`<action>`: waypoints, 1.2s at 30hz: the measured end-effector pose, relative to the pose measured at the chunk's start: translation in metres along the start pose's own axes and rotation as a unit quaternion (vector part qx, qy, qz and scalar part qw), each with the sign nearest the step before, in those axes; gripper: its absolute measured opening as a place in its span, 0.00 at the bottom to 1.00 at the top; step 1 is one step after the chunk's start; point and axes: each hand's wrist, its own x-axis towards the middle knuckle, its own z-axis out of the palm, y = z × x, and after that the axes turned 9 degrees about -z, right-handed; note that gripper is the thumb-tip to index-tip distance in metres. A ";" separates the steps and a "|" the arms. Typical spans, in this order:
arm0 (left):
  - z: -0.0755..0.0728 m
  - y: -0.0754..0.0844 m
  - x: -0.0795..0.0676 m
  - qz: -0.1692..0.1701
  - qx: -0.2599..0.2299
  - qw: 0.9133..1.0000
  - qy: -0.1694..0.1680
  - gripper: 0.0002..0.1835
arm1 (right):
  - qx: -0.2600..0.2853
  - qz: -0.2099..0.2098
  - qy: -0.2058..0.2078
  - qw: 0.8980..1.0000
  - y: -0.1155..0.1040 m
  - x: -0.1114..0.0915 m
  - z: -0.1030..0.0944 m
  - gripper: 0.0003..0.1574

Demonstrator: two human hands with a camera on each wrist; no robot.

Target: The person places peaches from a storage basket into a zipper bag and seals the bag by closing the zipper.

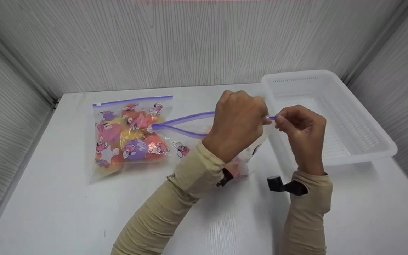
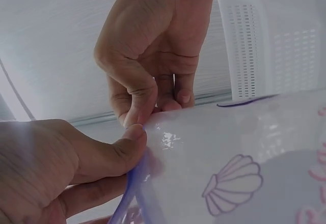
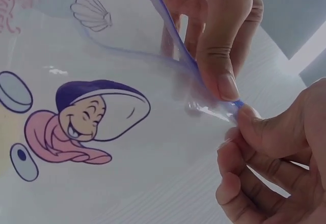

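Observation:
A clear zip bag with a purple-blue seal and printed cartoon figures point(image 3: 91, 117) hangs between both hands, its seal strip point(image 1: 184, 117) parted into a loop on the left side. Near the right end of that strip, my left hand point(image 1: 239, 124) pinches the seal between thumb and fingers. Just beside it, my right hand point(image 1: 305, 132) pinches the corner of the bag, thumb against fingertips. Pinkish contents show low in the bag, largely hidden behind the left forearm. To the left lies a second zip bag point(image 1: 129, 138), filled with colourful round items, its purple seal along the top.
A white plastic basket point(image 1: 370, 127) with slotted walls stands at the right, behind the right hand. The white table point(image 1: 58, 212) meets wood-grained panels point(image 1: 190, 46) at the back and sides. A black wrist camera point(image 1: 276, 183) juts from the right sleeve.

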 end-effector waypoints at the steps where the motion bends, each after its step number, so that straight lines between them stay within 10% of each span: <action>1: -0.002 -0.003 -0.001 -0.002 -0.004 1.000 -0.002 0.08 | -0.004 -0.001 0.003 1.000 0.000 0.000 0.000 0.04; 24: -0.032 -0.087 -0.038 -0.077 -0.077 0.992 -0.067 0.08 | 0.033 0.018 0.057 0.998 0.005 0.000 0.002 0.05; 36: -0.050 -0.131 -0.069 -0.116 -0.107 0.986 -0.047 0.07 | 0.037 0.014 0.082 0.996 0.007 0.001 -0.002 0.06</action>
